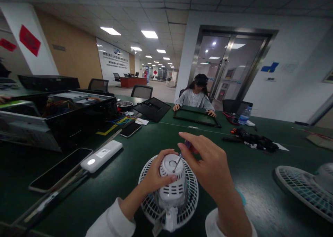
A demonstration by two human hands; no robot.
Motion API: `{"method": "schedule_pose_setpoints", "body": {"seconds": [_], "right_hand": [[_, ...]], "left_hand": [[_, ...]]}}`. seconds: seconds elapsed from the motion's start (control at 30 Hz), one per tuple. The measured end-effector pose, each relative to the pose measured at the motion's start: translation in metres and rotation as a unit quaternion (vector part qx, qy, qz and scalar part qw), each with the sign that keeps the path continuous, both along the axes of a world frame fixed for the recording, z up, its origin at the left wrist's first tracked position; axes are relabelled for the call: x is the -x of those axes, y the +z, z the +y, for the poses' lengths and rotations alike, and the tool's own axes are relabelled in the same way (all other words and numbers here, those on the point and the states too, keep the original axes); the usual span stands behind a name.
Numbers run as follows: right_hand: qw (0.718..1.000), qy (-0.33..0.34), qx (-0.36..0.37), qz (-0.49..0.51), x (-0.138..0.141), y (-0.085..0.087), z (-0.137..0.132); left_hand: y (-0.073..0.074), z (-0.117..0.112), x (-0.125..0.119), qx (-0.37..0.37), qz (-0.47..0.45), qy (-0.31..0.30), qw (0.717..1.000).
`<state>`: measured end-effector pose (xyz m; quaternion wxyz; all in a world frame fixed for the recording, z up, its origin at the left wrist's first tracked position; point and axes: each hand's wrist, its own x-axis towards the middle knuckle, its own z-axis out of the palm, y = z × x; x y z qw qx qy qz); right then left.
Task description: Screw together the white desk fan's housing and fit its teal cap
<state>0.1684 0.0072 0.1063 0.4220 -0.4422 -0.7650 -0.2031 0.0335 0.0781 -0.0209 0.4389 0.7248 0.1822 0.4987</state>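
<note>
A white fan [173, 192] lies grille-down on the green table, its motor housing pointing up. My left hand [156, 176] wraps around that housing, with fingers behind it and the thumb on the near side. In my right hand [208, 157] is a screwdriver [178, 161], its handle pinched between thumb and fingers and partly hidden. The thin shaft slants down to the top of the housing, where its tip meets the surface near the edge. Whether a screw sits there I cannot tell.
An open computer case [85, 122], phones [59, 169] and a white power bank [102, 155] lie left. Another fan [307, 188] is at right, beyond it black straps [255, 140]. Across the table, a person [195, 95] touches a black frame [196, 121].
</note>
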Motion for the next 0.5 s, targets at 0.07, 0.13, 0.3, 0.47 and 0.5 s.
{"method": "schedule_pose_setpoints", "body": {"seconds": [0.07,0.13,0.3,0.47,0.5], "right_hand": [[1.0,-0.023,-0.01,-0.002,0.001,-0.0004,0.0],[1.0,-0.024,0.011,-0.005,0.0017,0.0,-0.0004],[0.998,0.028,0.058,-0.002,0.0015,0.0005,-0.0014],[0.999,-0.026,0.035,-0.007,0.0035,-0.0015,0.0019],[0.999,-0.023,0.038,-0.001,0.0036,-0.0013,0.0019]], "left_hand": [[-0.0011,0.0005,-0.0002,-0.003,0.001,0.003,1.0],[-0.0021,0.0008,-0.0003,-0.003,0.005,0.005,1.0],[-0.0027,0.0008,0.0,-0.001,0.005,0.002,1.0],[-0.0023,0.0005,0.0,-0.007,0.004,0.012,1.0],[-0.0019,0.0004,0.0001,-0.006,0.004,0.013,1.0]]}}
